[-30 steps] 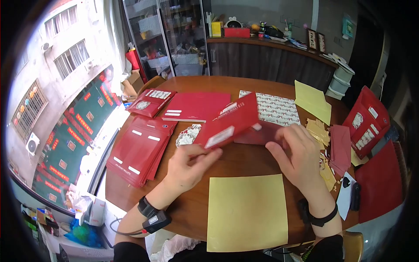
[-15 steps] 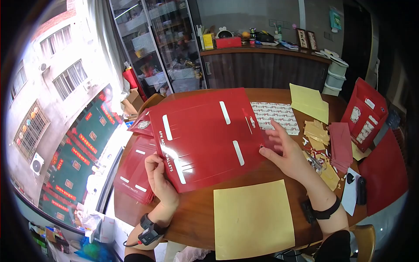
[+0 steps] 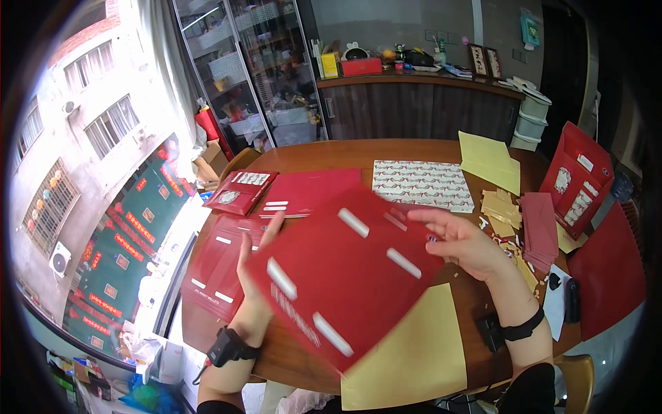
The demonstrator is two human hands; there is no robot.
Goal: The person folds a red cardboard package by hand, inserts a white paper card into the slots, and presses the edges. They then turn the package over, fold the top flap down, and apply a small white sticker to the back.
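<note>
A red printed card sheet (image 3: 352, 276) with several white slots hangs tilted above the table, slightly smeared by motion, with one corner pointing down toward me. At its left edge is my left hand (image 3: 256, 290), two fingers stretched upward and the rest partly hidden by the sheet. My right hand (image 3: 462, 245) has its thumb and fingers at the sheet's right corner. Below the sheet, a yellow paper sheet (image 3: 420, 345) lies at the table's near edge, partly covered.
On the left lie red printed sheets (image 3: 214, 269), a red packet (image 3: 241, 192) and a red folder (image 3: 310, 190). A patterned white box (image 3: 422, 185) sits at the back. Yellow scraps (image 3: 502, 210), red envelopes (image 3: 539, 228) and a standing red holder (image 3: 576, 183) are right.
The red sheet has turned clockwise and come down nearer to me, uncovering the red folder and more of the patterned box. My left hand's fingers have straightened; both hands still touch the sheet.
</note>
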